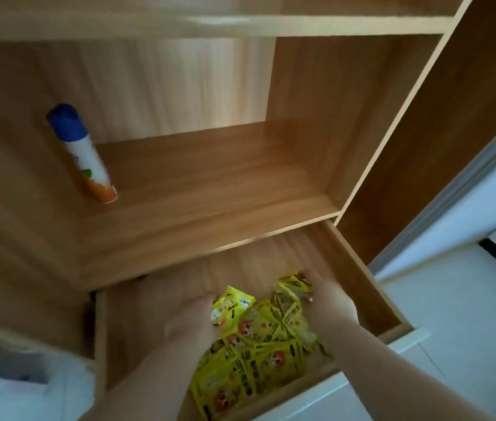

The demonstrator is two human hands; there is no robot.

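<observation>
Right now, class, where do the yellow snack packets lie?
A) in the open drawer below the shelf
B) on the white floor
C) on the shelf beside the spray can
A: the yellow snack packets lie heaped in the open drawer, where the left hand and the right hand touch them; the spray can stands on the shelf above.
</observation>
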